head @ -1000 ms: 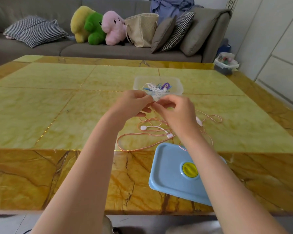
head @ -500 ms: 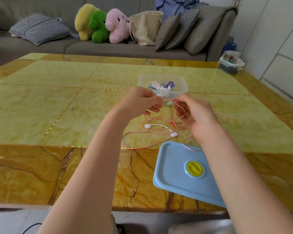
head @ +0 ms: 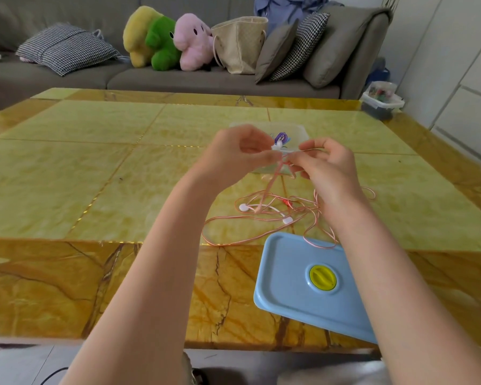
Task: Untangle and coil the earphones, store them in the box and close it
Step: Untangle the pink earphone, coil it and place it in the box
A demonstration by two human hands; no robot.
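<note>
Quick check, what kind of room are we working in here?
Most likely a home living room: a grey sofa with cushions and plush toys sits behind a low marble-look coffee table.

A home living room: grey sofa [head: 178, 79] (cushions, plush toys [head: 167, 40]) behind a marble table [head: 67, 168].

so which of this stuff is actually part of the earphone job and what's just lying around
Part of the job:
- pink earphones, cable pinched by the left hand and right hand
- clear box, open, already holding other coiled earphones
- blue lid, lying off the box at the near table edge

Just lying about:
- plush toys on the sofa
- woven bag
- cushions
- small container beyond the table's far right corner
</note>
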